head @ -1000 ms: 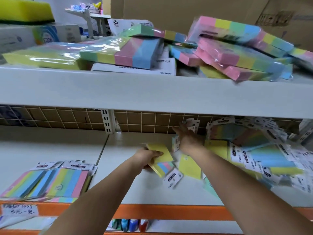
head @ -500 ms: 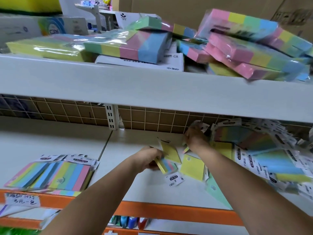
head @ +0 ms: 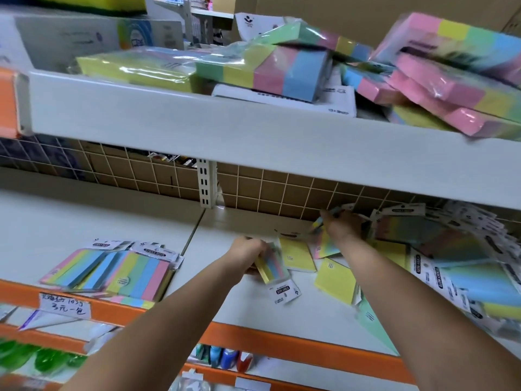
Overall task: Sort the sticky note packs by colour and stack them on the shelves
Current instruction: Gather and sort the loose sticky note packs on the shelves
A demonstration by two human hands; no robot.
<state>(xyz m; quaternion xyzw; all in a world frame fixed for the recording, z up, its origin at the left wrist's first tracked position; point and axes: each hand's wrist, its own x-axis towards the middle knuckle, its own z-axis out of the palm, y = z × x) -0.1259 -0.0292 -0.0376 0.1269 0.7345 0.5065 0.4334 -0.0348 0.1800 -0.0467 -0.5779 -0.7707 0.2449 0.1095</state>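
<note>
**Both hands in the sticky note packs**

The left hand (head: 248,253) gripped a striped pack (head: 273,268) with a "STICKY NOTE" header card. Right of it, the right hand (head: 341,225) pinched another pack (head: 320,221) on the white shelf (head: 242,303). Left of the striped pack lay a sorted stack (head: 112,272).

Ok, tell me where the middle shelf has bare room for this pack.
Bare shelf lies behind the striped stack at left, and between that stack and the left hand. Right of the right hand it is crowded: the loose pile covers the shelf.
</note>
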